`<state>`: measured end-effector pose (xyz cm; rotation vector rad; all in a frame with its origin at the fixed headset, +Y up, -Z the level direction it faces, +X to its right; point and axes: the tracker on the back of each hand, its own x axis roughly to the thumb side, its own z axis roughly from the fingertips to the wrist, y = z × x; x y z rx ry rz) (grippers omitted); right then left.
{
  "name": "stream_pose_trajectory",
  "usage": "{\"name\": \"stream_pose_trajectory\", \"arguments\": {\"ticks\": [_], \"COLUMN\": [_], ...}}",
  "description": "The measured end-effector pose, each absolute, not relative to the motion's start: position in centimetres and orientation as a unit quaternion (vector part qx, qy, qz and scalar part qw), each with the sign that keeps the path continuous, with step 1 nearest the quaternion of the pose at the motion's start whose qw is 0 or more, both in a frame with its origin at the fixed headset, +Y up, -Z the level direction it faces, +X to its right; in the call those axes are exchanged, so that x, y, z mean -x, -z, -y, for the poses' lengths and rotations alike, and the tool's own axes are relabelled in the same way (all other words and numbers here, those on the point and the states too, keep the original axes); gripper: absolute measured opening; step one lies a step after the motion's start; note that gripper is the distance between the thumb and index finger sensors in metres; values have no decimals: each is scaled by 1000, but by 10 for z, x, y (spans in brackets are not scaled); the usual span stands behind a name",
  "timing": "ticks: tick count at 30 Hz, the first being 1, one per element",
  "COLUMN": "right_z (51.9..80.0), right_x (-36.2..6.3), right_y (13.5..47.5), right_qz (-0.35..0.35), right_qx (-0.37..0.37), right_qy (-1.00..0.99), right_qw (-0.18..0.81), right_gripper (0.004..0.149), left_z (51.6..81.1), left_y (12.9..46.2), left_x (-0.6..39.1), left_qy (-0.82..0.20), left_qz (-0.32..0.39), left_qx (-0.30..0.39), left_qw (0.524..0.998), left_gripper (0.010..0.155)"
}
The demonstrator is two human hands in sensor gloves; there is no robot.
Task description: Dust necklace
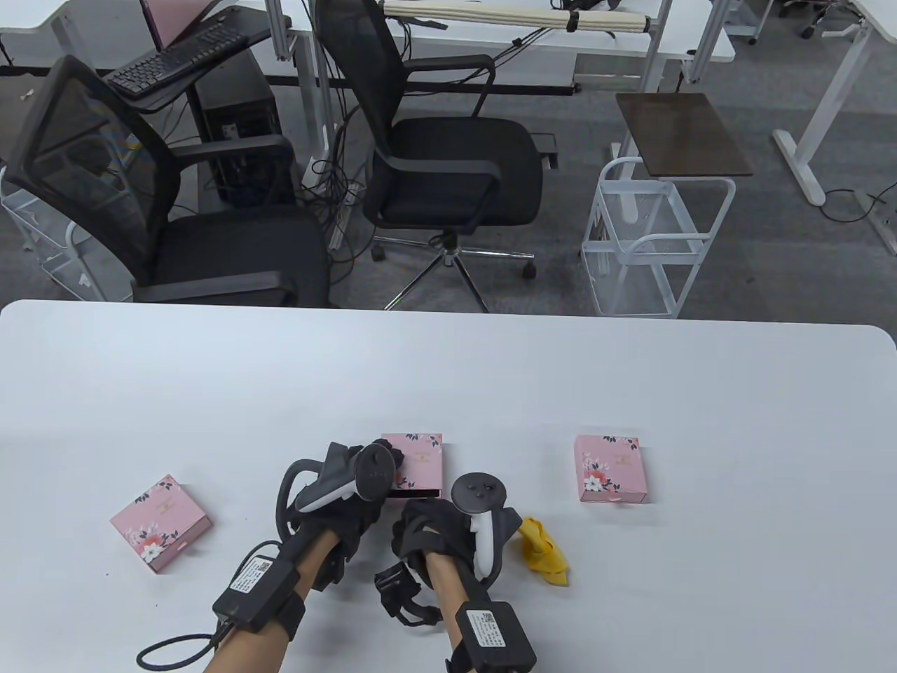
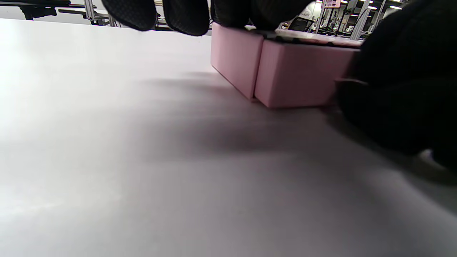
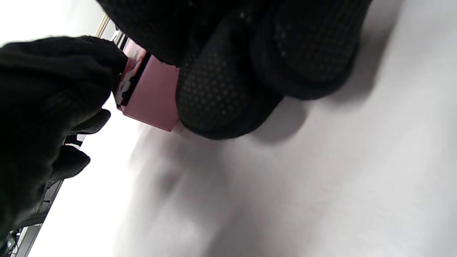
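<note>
Three pink floral boxes lie on the white table (image 1: 448, 378). My left hand (image 1: 389, 464) rests on top of the middle pink box (image 1: 422, 456), its fingers (image 2: 185, 16) over the box's top edge. In the left wrist view the box (image 2: 292, 75) shows a seam where an inner drawer stands slightly out of the sleeve. My right hand (image 1: 420, 517) is at the box's near end, and its fingers (image 3: 214, 92) grip the pink drawer end (image 3: 150, 96). A yellow cloth (image 1: 544, 551) lies crumpled just right of my right hand. No necklace shows.
Another pink box (image 1: 160, 522) lies at the left front and a third pink box (image 1: 608, 468) lies to the right. Beyond the table's far edge stand two black office chairs (image 1: 448, 168) and a white wire cart (image 1: 652, 238).
</note>
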<state>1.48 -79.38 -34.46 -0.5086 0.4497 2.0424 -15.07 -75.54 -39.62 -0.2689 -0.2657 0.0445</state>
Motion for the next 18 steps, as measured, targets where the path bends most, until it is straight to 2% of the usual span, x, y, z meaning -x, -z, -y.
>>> {"name": "stream_pose_trajectory", "arguments": {"ticks": [18], "right_z": [792], "right_x": [-22], "right_y": [293], "right_qz": [-221], "right_qx": [171], "right_qy": [-846], "right_qw": [455], "right_gripper": [39], "left_z": [754], "left_y": [392], "left_x": [141], "left_qy": [-1], "left_qz": [112], "left_qx": [148], "left_qw": [983], "left_gripper": [54]}}
